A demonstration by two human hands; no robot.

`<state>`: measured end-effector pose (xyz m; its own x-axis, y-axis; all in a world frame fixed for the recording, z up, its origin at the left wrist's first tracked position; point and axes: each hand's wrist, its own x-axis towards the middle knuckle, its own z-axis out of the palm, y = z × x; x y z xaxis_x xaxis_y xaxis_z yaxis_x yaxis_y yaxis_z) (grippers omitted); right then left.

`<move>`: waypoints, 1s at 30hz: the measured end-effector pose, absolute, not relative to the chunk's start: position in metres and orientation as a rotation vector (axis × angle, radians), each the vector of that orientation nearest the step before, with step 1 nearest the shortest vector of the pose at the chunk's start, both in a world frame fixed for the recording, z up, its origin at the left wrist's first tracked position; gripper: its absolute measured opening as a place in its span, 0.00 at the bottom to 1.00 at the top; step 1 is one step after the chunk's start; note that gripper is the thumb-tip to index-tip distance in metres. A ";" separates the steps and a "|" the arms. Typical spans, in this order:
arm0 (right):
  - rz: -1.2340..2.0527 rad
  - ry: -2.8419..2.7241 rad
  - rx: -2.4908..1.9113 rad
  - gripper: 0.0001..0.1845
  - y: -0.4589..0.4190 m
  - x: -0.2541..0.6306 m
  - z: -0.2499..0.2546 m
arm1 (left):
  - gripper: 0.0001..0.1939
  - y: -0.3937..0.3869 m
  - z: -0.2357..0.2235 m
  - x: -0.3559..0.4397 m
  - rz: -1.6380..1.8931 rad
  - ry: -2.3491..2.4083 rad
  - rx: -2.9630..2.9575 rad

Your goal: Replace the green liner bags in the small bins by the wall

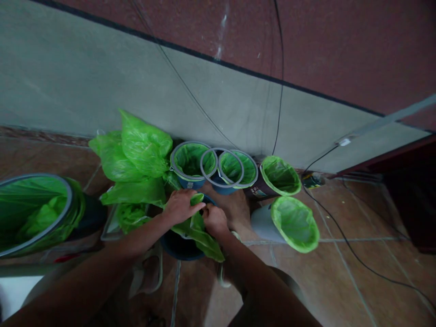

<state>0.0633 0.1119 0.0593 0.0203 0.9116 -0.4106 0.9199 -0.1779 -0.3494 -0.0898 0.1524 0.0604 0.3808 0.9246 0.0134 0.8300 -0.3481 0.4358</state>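
Note:
Above a dark blue trash bin [179, 250] between my feet, my left hand [182, 206] grips the upper part of a thin green garbage bag [204, 238]. Close beside it, my right hand [214, 220] is closed, its fingers pinching the same bag. The bag hangs over the bin's opening, and one loose part spills past the rim on the right. My hands and forearms hide part of the bin and the bag. Just beyond my hands, a loose grey ring [203, 171] lies across two lined bins.
Along the wall stand a lined blue bin [192, 182], a dark bin [255, 187] and a tilted light bin [265, 225]. Stuffed green bags [145, 147] sit left of them. A large lined bin [91, 211] is far left. A black cable [340, 250] crosses the tiles.

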 end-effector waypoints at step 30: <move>-0.669 2.034 2.184 0.21 0.121 0.078 0.064 | 0.54 0.148 0.061 -0.107 -0.064 1.888 1.818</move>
<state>0.0781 0.1206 0.0637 0.0213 0.9300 -0.3670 0.9664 -0.1132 -0.2309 -0.1074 0.1483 0.0609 0.0299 0.9207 -0.3891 0.9448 0.1010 0.3116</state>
